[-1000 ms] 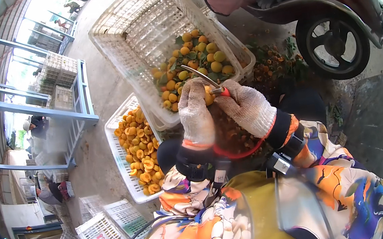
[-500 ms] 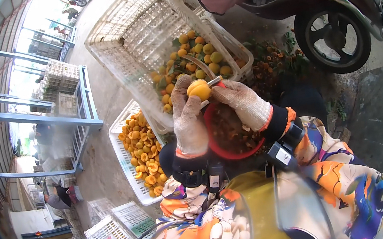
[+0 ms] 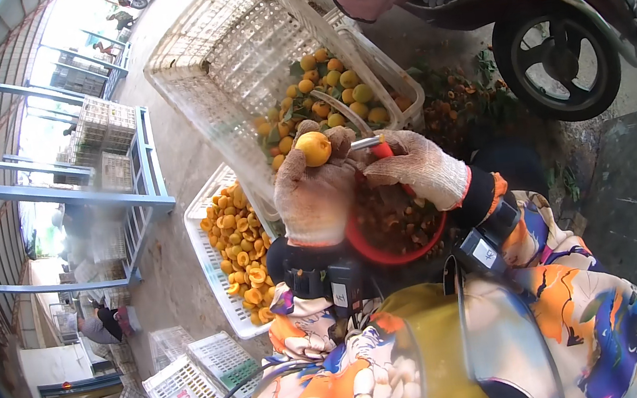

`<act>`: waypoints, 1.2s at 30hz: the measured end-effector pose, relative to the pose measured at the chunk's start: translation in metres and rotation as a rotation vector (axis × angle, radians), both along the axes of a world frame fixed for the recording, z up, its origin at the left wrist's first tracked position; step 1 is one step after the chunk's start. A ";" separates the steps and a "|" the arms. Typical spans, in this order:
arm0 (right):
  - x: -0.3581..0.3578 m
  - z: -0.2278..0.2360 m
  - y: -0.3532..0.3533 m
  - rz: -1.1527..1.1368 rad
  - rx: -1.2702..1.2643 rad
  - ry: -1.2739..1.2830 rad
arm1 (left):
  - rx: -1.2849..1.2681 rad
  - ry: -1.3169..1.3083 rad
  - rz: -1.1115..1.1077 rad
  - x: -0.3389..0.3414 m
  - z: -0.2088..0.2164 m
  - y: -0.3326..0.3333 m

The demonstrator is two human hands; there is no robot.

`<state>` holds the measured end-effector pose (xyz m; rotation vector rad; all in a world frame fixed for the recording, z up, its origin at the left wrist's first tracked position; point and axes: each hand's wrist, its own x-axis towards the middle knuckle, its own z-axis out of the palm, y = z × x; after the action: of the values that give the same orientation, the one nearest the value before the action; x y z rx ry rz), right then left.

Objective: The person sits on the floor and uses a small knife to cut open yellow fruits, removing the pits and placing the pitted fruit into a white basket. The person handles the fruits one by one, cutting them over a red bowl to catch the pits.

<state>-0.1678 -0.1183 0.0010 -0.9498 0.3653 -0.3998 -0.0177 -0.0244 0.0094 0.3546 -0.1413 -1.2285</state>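
A whole yellow-orange apricot (image 3: 313, 149) rests in the fingers of my left hand (image 3: 315, 206), which wears a soiled white glove. My right hand (image 3: 418, 169), gloved too, is closed round a red-handled tool with a short metal shaft (image 3: 365, 143). The shaft points toward the apricot but stands apart from it. Below my hands is a red tub (image 3: 394, 258) holding dark, wet-looking scraps. Beyond them, a tilted white crate (image 3: 215, 71) holds whole apricots (image 3: 334, 79), some greenish. To the left, a low white crate (image 3: 221, 298) is filled with apricot halves (image 3: 237, 247).
A scooter (image 3: 557, 68) stands at the far right, with leaves and dropped fruit (image 3: 456, 102) on the ground beside it. White crates (image 3: 198, 383) lie at the lower left. A blue metal frame (image 3: 61, 193) stands on the left, with people farther back.
My left hand has turned palm up and moved slightly left with the apricot. The tool's shaft has come away from the fruit as my right hand shifted right.
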 end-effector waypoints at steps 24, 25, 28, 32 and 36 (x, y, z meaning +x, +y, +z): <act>0.023 -0.039 0.006 -0.029 -0.911 0.302 | 0.144 -0.474 0.066 -0.040 0.008 0.008; 0.020 -0.041 0.005 -0.048 -0.824 0.268 | 0.108 -0.456 0.003 -0.036 0.012 0.007; 0.011 -0.036 -0.001 0.105 -0.937 0.364 | 0.213 -0.827 0.056 -0.028 0.027 0.007; 0.009 -0.024 -0.005 0.156 -1.083 0.456 | 0.423 -1.018 -0.111 -0.019 0.039 0.004; 0.024 -0.033 0.001 0.054 -1.073 0.448 | 0.308 -0.695 0.012 -0.024 0.032 0.004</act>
<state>-0.1438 -0.1171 -0.0319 -2.1106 0.5381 -0.3193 -0.0420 -0.0206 0.0419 1.0433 -0.5471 -1.0719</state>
